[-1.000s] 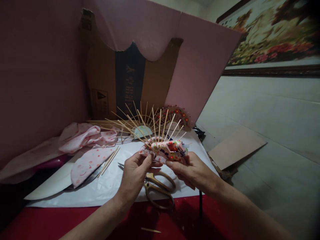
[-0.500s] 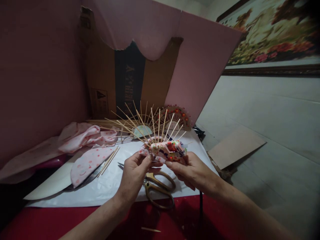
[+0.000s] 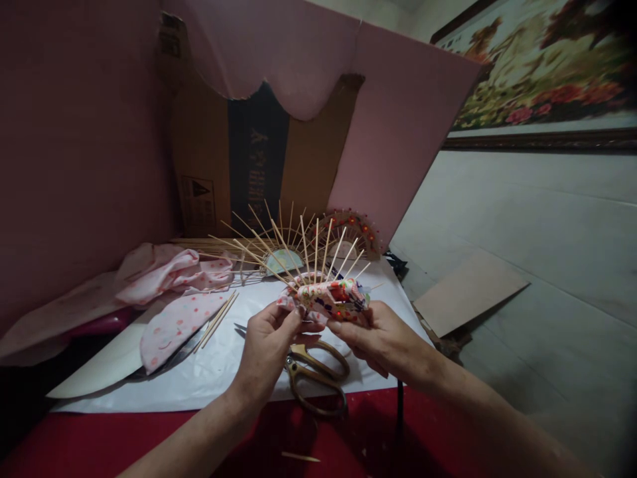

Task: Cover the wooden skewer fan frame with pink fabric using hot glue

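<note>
A small fabric-covered fan piece (image 3: 332, 297), patterned in red, white and blue, is held up above the white sheet (image 3: 219, 365), just below the middle of the view. Thin sticks (image 3: 318, 249) fan out from its top toward 12 o'clock. Its left end is pinched between thumb and fingertips of the left hand (image 3: 269, 345); its right end and underside are gripped by the curled fingers of the right hand (image 3: 381, 338). Both hands are closed on the piece, with neither spread.

Directly beneath the hands, at 6 o'clock, scissors (image 3: 313, 372) with gold handles lie on the sheet. At 9 o'clock of the left hand, a pink dotted cloth piece (image 3: 176, 322) lies flat, with loose sticks (image 3: 216, 320) along its right edge. Further toward 10 o'clock, a crumpled pink cloth (image 3: 166, 269) is heaped. Behind the held piece, at 12 o'clock, another stick fan (image 3: 279, 249) and a red-trimmed fan (image 3: 355, 229) stand against a cardboard box (image 3: 308, 159). A single stick (image 3: 300, 457) lies on the red tabletop (image 3: 348, 438) at 6 o'clock. A cardboard sheet (image 3: 470, 292) lies at 3 o'clock.
</note>
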{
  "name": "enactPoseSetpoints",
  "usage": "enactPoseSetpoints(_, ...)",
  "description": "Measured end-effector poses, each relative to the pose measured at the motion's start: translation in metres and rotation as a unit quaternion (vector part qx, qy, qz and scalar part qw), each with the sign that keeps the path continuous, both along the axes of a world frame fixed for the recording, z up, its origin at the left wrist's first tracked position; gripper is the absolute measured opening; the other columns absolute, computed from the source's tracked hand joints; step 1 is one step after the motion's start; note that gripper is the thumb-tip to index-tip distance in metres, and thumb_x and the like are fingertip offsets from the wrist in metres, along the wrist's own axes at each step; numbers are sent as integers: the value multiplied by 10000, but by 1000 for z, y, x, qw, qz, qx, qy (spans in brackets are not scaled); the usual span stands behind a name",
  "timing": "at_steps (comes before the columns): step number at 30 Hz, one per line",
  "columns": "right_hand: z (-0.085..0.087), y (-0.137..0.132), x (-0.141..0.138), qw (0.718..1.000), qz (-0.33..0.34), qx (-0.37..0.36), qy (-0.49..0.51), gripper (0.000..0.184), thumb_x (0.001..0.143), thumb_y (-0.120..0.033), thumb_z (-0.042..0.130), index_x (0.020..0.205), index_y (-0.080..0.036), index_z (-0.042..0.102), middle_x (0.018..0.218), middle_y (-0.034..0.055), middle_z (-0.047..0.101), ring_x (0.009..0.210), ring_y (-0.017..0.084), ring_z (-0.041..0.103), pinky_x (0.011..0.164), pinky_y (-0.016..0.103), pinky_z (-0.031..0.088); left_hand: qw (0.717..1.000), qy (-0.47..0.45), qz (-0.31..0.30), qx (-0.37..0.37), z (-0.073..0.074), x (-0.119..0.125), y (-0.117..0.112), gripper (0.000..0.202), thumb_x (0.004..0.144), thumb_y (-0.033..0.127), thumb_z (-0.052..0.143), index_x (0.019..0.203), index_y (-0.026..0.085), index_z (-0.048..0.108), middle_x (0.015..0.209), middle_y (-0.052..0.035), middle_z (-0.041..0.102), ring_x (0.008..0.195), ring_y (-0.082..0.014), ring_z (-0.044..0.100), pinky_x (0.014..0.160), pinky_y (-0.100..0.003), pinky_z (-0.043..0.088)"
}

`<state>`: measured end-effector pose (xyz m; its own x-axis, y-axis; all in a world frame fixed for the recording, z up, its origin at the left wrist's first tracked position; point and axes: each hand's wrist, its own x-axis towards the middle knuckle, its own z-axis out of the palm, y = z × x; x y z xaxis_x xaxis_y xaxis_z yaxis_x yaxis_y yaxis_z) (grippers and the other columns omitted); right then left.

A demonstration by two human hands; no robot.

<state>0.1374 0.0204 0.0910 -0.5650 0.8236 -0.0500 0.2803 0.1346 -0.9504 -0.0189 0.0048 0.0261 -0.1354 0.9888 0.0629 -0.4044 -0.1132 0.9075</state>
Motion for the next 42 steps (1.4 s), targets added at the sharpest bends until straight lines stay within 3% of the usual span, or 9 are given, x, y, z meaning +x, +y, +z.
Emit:
enactPoseSetpoints(9,1,-1,0,1000,-8,0,-3,397,805,-381,588,500,-184,430,398,-82,364,352,41,299,362,182,263,1000,0,5,-8,0,0,1,226,693,340,685,724,127,618,731,-73,717,629,-204,680,584,-302,539)
enactPoseSetpoints(19,-1,1,2,1000,-9,9,-7,316,800,-380,596,572,-175,519,423,-69,375,418,76,386,422,193,338,1000,-6,8,-13,-1,0,1,216,696,329,679,726,124,619,714,-70,710,628,-207,680,599,-322,548)
enactPoseSetpoints(33,-1,1,3,1000,-1,7,-14,358,818,-387,574,540,-185,475,404,-80,372,356,52,311,370,187,280,1000,-3,7,-12,-2,0,2,219,698,333,682,722,124,620,705,-69,712,620,-198,678,592,-308,540)
enactPoseSetpoints(42,-2,2,2,1000,-6,9,-21,316,820,-364,572,576,-168,525,399,-81,382,361,53,332,375,188,277,1000,1,5,-16,-1,0,1,235,690,359,684,712,138,607,722,-76,719,629,-214,681,591,-326,538)
